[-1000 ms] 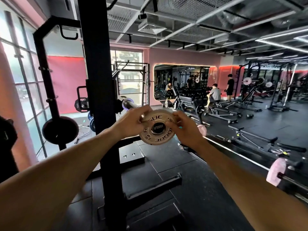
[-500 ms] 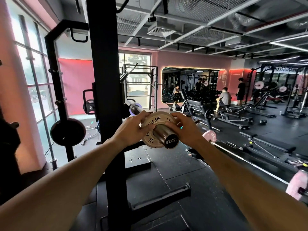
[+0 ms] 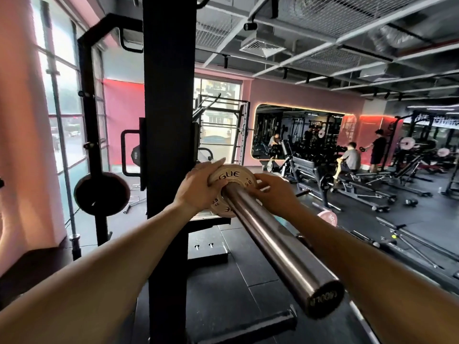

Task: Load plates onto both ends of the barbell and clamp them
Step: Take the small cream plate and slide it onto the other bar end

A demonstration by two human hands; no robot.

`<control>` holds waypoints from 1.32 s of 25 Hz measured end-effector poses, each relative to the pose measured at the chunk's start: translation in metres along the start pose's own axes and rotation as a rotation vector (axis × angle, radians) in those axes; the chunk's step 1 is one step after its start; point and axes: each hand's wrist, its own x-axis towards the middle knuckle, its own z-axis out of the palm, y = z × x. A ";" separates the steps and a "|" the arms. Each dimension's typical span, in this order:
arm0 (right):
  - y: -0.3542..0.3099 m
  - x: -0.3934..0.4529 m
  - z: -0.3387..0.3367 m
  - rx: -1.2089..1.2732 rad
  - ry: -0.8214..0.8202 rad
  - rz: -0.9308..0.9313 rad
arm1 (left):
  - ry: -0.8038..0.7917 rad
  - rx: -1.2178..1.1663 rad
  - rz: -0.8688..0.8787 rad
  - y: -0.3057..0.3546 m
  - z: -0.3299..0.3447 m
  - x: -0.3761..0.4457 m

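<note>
A small pale round plate [image 3: 233, 176] with dark lettering sits far down the steel barbell sleeve [image 3: 273, 242], which runs from the rack toward me and ends in a round cap at lower right. My left hand [image 3: 198, 187] grips the plate's left rim. On the plate's right side, my right hand [image 3: 273, 192] presses its fingers against the rim and face. The inner part of the bar is hidden behind the plate and the rack post.
A black rack upright [image 3: 169, 145] stands just left of the sleeve. A dark plate [image 3: 101, 193] hangs on a storage peg at left. Benches [image 3: 347, 184], machines and several people fill the right side. A pink plate [image 3: 327, 217] lies on the black floor.
The plate has slid from the sleeve's tip far inward toward the rack, both hands pushing it. Much more bare sleeve now shows in front of the plate.
</note>
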 end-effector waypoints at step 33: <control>-0.179 -0.119 -0.084 -0.142 -0.036 -0.158 | -0.332 0.314 -0.162 0.025 -0.161 -0.090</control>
